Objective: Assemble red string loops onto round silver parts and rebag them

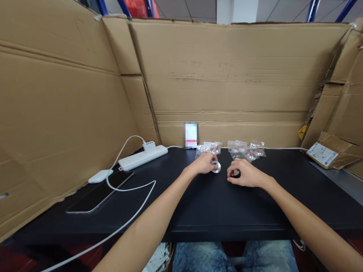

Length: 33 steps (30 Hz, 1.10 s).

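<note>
Near the middle of the black table, my left hand [204, 163] is closed on a small roll of clear tape [217, 169], its fingers at the ring's left side and centre. To the right, apart from the roll, my right hand [246, 173] is curled with thumb and fingertips brought together. Whatever those fingertips hold, if anything, is too small to make out. Just beyond my left hand lie clear plastic bags with small red items [211, 147]. Similar clear bags [246, 152] lie behind my right hand.
A phone with a lit screen [191, 136] leans on the cardboard back wall [227, 75]. On the left are a white power strip [143, 158], a dark tablet [99, 194], a white charger [100, 176] and a cable [141, 207]. A brown package [334, 151] sits far right.
</note>
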### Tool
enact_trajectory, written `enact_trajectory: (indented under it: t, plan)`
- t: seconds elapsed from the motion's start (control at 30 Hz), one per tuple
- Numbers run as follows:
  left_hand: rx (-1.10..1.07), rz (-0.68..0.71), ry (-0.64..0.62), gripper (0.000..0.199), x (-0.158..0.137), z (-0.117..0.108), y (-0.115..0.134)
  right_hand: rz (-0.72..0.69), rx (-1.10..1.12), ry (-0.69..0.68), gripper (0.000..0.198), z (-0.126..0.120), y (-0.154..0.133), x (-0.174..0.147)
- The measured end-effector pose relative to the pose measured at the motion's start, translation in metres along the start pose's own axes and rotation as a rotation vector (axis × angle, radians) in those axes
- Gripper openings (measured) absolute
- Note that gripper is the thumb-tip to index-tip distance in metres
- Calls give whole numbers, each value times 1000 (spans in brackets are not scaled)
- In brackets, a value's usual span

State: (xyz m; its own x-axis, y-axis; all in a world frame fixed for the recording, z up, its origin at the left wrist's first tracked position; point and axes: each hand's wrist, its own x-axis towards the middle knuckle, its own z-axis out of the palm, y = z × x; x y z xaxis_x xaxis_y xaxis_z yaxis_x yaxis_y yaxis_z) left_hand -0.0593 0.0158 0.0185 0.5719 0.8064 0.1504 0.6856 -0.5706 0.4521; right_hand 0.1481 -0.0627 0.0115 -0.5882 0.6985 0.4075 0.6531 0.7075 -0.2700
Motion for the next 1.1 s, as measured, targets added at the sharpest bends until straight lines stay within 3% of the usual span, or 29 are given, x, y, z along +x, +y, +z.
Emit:
enact_trajectory:
  t: [0.3, 0.53, 0.6, 0.77, 0.93, 1.1]
  plan:
    - [191, 79, -93, 29, 1, 2, -2, 61, 102, -131, 9, -4, 7, -4]
    - [241, 80, -99, 38, 2, 5, -9, 197, 32, 119, 7, 5, 27, -3]
    - [235, 96, -57, 38, 1, 5, -5, 240, -14, 168, 6, 10, 33, -3]
    - [233, 234, 130, 34, -5, 17, 14, 288, -12, 146, 7, 22, 36, -4]
    - [174, 352, 118, 31, -9, 38, 29, 280, 26, 165, 6, 26, 35, -3]
    - [16, 308, 194, 12, -5, 42, 32, 269, 106, 279, 5, 20, 33, -1]
